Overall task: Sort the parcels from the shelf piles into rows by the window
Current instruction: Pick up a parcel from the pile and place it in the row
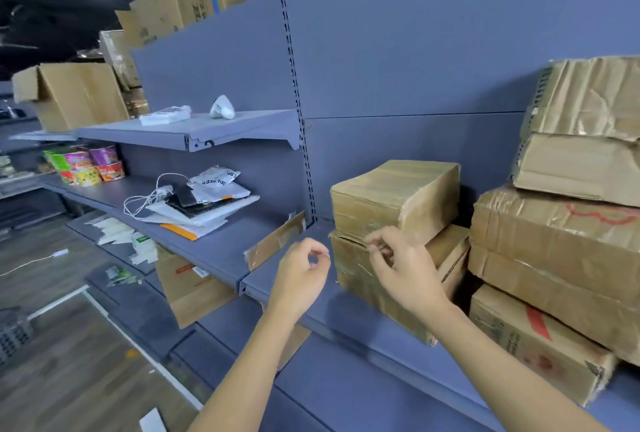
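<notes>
Two brown taped parcels are stacked on the grey shelf (346, 313): an upper box (394, 199) on a lower box (450, 255). My right hand (401, 268) hovers in front of this stack at the seam between the two, fingers loosely curled and holding nothing. My left hand (301, 275) floats over the bare shelf just left of the stack, thumb and fingers loosely curled, empty. To the right rises a taller pile of crumpled parcels (554, 237), with a red-printed box (536, 338) at its foot.
A flat cardboard piece (277, 241) leans at the shelf joint to the left. Further left lie soft mailers and a white cable (204, 203), then noodle cups (86, 164). An upper shelf (194, 130) carries small white items. An open carton (76, 95) stands beyond.
</notes>
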Tool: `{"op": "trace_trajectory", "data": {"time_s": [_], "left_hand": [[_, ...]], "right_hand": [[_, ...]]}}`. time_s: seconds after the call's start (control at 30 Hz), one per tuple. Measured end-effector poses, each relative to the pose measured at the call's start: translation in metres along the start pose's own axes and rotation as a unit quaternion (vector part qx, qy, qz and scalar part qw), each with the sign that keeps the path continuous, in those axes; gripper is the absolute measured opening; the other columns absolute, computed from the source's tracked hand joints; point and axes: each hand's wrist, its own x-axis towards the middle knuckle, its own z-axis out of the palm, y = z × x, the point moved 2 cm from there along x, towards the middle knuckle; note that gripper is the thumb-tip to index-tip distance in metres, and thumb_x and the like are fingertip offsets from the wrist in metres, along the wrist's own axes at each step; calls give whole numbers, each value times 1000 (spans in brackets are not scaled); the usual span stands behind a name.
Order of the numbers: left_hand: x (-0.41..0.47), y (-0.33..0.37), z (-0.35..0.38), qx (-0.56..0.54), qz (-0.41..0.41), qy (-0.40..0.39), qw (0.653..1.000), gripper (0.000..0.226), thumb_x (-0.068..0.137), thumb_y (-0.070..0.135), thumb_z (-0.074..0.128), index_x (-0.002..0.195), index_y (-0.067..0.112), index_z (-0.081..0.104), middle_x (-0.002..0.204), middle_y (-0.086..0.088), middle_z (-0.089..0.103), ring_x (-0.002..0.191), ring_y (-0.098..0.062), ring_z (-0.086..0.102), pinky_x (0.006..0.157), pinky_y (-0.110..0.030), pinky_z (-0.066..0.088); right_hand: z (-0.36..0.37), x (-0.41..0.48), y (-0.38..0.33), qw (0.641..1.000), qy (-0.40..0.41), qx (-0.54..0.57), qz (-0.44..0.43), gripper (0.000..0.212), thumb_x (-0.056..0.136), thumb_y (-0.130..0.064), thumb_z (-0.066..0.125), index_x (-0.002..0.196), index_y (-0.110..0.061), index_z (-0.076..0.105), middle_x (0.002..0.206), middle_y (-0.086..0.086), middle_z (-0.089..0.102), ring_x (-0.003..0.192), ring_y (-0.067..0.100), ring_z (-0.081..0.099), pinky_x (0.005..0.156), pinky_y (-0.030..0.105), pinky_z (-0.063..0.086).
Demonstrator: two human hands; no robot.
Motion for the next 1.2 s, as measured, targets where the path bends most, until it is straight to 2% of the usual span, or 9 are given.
{"op": "trace_trajectory", "data": {"time_s": [0.17, 0.27, 0.37, 0.5, 0.67, 0.8, 0.97, 1.1, 1.2], "left_hand": [[32, -5, 11, -61, 23, 38, 997, 15, 92, 23, 55, 95, 37, 52, 108, 11, 57, 86, 9, 54, 69, -10, 37], [52, -3, 19, -116, 27, 50, 992, 26, 92, 19, 56, 113, 31, 46, 116, 11, 52, 98, -3, 55, 78, -17, 37], [66, -1, 29, -158, 20, -47, 986, 35, 92, 17, 55, 120, 35, 44, 109, 28, 51, 94, 22, 50, 75, -12, 38], [69, -2, 33, -215, 35, -112, 969, 39, 89, 9, 55, 116, 35, 44, 103, 26, 58, 83, 24, 53, 65, -5, 44], [63, -5, 7, -279, 91, -130, 947, 45, 89, 6, 56, 114, 42, 47, 115, 20, 59, 99, 14, 56, 78, -12, 47], [60, 3, -28, -366, 165, -129, 907, 46, 84, 16, 56, 127, 33, 53, 124, 16, 61, 117, -2, 55, 95, -27, 45], [57, 16, -65, -436, 219, -145, 861, 50, 80, 30, 51, 129, 26, 51, 125, 18, 62, 119, 0, 54, 89, -12, 44], [55, 16, -82, -463, 228, -162, 841, 60, 80, 35, 54, 135, 13, 47, 133, 3, 58, 126, -12, 51, 98, -24, 43], [52, 15, -92, -477, 224, -181, 831, 57, 81, 37, 55, 134, 18, 49, 135, -3, 56, 128, -19, 50, 103, -38, 42]], "right_hand": [[-9, -7, 0, 991, 105, -41, -65, 12, 87, -20, 56, 98, -22, 61, 77, -26, 45, 64, 4, 45, 60, 30, 46], [-18, 2, 4, 985, 161, -45, -36, 32, 88, -29, 57, 118, -20, 54, 102, -15, 47, 93, 8, 50, 84, 24, 43], [-16, 8, 10, 993, 98, -40, 48, 62, 90, -30, 63, 145, -26, 34, 137, -8, 30, 134, 9, 29, 108, 21, 24], [2, 5, 7, 993, 56, -26, 103, 86, 90, -30, 63, 152, -32, 3, 157, -12, 7, 137, -17, 3, 113, 22, 18], [9, 2, -24, 985, 137, 13, 109, 85, 89, -16, 66, 141, -50, 7, 157, -7, 21, 145, 12, 21, 116, 48, 27], [5, -2, -61, 972, 209, 28, 107, 77, 82, -48, 60, 140, -57, 11, 148, -15, 37, 134, 13, 37, 110, 44, 35], [1, -2, -100, 981, 180, 16, 68, 95, 73, -74, 52, 151, -37, 13, 147, -41, 18, 136, -7, 17, 113, 29, 17], [3, -5, -117, 987, 145, -44, 61, 106, 71, -67, 59, 154, -23, 10, 159, -15, 11, 147, 8, 3, 121, 47, 11], [3, -10, -122, 989, 124, -64, 51, 118, 67, -72, 62, 154, -12, 7, 157, 3, 10, 147, 7, 0, 122, 36, 9]]}}
